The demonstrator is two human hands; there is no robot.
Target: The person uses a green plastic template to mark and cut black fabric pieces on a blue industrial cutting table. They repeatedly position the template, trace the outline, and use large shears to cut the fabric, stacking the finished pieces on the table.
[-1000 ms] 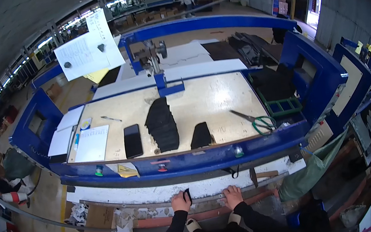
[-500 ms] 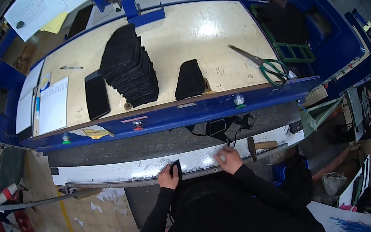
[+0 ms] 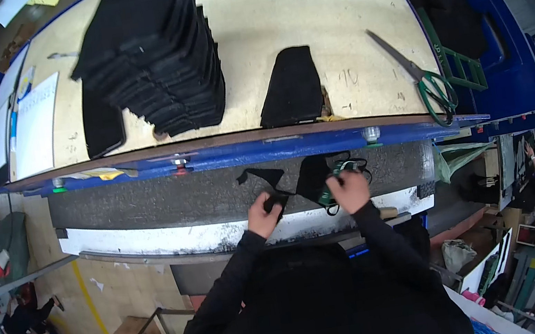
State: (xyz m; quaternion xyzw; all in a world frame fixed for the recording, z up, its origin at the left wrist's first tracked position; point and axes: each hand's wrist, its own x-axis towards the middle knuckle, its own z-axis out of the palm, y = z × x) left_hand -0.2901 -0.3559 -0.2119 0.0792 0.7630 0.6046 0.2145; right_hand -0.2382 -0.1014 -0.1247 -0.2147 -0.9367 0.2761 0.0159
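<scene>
Over the grey strip in front of the bench, my left hand is closed on a small black fabric piece. To its right, my right hand has its fingers bent round a black strapped cloth item with green and white marks. Thin black straps loop out beyond those fingers, and part of the item is hidden under them. A pointed black scrap lies just past my left hand; whether it joins the other pieces, I cannot tell.
A tall stack of black fabric pieces stands on the bench, with a smaller black pile, green-handled scissors and a dark phone. Knobs line the blue front edge. A wooden handle lies by the white strip.
My view has moved closer to the bench. Both hands went forward from the white strip to the grey one. My right hand, empty before, has taken hold of the strapped cloth item.
</scene>
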